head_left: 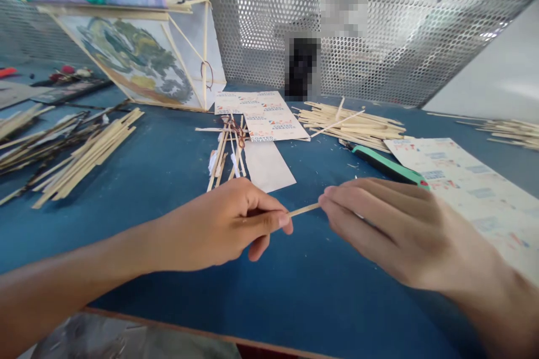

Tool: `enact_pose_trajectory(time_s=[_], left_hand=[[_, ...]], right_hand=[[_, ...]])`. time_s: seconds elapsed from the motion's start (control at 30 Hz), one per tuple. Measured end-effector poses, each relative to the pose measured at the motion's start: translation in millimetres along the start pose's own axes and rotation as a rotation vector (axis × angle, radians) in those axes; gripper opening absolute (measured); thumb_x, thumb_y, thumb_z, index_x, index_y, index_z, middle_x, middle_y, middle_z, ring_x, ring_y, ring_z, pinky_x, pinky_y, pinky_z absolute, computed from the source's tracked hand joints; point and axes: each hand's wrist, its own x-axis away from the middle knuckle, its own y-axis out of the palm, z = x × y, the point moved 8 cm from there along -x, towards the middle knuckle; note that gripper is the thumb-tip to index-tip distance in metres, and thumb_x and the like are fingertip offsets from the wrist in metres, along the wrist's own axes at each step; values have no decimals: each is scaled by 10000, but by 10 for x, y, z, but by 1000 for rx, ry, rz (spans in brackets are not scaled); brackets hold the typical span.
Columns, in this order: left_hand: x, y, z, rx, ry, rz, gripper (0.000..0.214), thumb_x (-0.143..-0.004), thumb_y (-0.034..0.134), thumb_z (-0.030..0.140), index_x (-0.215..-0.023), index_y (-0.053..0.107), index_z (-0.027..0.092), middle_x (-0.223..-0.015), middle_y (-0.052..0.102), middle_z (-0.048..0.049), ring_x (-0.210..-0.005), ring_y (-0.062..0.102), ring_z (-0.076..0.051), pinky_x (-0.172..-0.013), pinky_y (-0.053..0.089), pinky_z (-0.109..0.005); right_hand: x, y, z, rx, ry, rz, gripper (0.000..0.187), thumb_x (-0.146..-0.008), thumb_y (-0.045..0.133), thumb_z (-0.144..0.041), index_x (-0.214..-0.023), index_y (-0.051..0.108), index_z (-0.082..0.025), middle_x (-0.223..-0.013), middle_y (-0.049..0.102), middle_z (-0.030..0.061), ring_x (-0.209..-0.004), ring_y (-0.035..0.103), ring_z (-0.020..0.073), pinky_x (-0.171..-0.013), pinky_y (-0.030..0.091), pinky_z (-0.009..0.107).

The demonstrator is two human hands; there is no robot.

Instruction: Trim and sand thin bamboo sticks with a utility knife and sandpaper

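A thin wooden stick [304,210] spans the gap between my two hands above the blue table. My left hand [236,224] pinches it between thumb and fingers. The fingertips of my right hand [391,230] close together on its other end, which they hide. Small pale slivers show at the edges of my right fingers; I cannot make out what they are. Just beyond that hand lies a green and black utility knife [385,164]. Past my left hand is a small bundle of sticks [223,151] with brown cord and white scraps.
Printed sandpaper sheets [273,120] lie at the middle back, another sheet [471,185] at the right. Stick piles [349,123] lie behind the knife and at the left [90,154]. A painted paper-and-stick frame [138,61] stands back left, before a perforated metal panel [261,22].
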Motion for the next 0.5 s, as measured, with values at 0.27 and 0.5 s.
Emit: enact_pose_trajectory(time_s=[0.27,0.5], left_hand=[[-25,35,-82,74,-101,-94,377,-1015,526,487,-1047,712,160,-623,588,38,-369,393,-40,-366,314,-137],[-79,46,-157,1,-60,-75,372,-998,536,490,-1051,746,187,-625,610,36,-392,424,-51,-396,341,-150]], right_hand=[[-3,102,-37,80,-53,-54,302,-982,489,-18,-784,691,-123,-822,721,91,-627,612,170,-586,479,349],[-35,230,-136,128,-108,-122,302,-973,456,-13,-785,653,-144,-676,630,28,-532,520,153,-530,431,338]])
